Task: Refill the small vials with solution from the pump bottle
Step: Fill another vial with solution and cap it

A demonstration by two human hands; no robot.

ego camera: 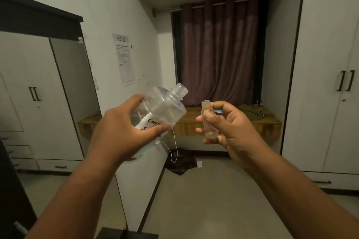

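Both hands are gripping in mid-air: my left hand is tilting the uncapped pump bottle toward the small vial my right hand is pinching upright, so I am judging that slow tipping, mouths touching, avoids spills.

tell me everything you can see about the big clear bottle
The bottle is clear plastic, squarish, with rounded shoulders and a threaded neck that is open: no pump or cap on it. It is tilted, mouth up and to the right, toward the small vial but not touching it. A white label with handwritten letters sits on its side. A little clear liquid seems to lie inside. The left hand grips its lower body.
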